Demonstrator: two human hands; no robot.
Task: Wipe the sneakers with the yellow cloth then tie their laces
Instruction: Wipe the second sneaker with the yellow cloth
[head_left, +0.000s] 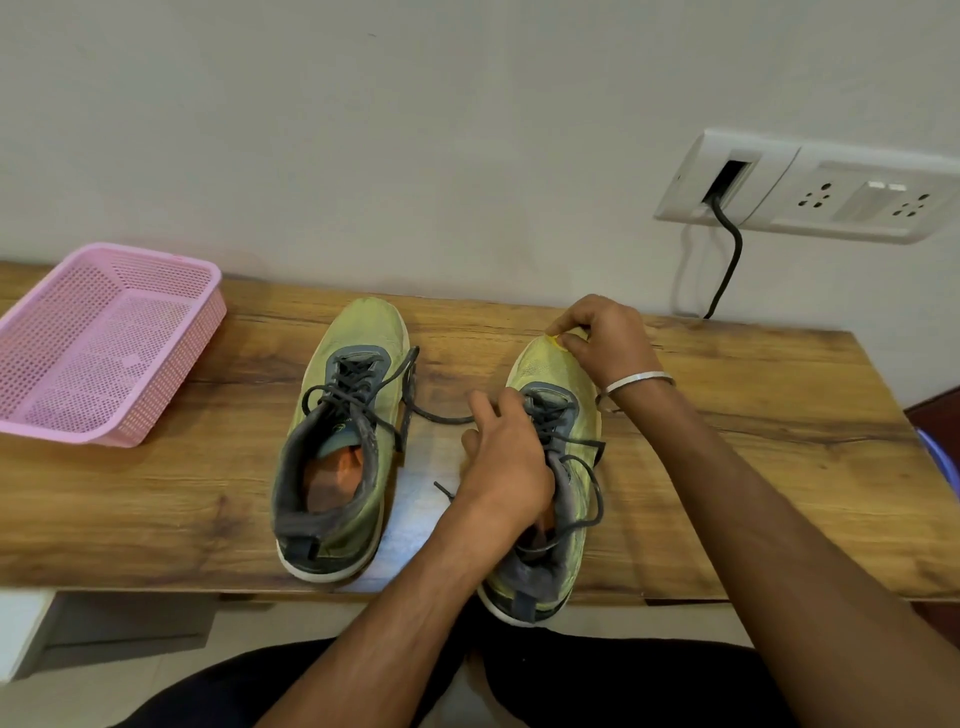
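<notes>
The right sneaker (550, 467) was steadied at its laced tongue by the left hand (506, 457), fingers curled, while the yellow cloth (555, 340) was pinched at the toe by the right hand (602, 338). Short, firm strokes were judged best, with the laces left loose. The left sneaker (340, 441) sat just beside, untied.

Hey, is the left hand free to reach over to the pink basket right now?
Probably not at once: the left hand is gripping the right sneaker at its laces. The table between it and the pink basket holds only the left sneaker.
</notes>
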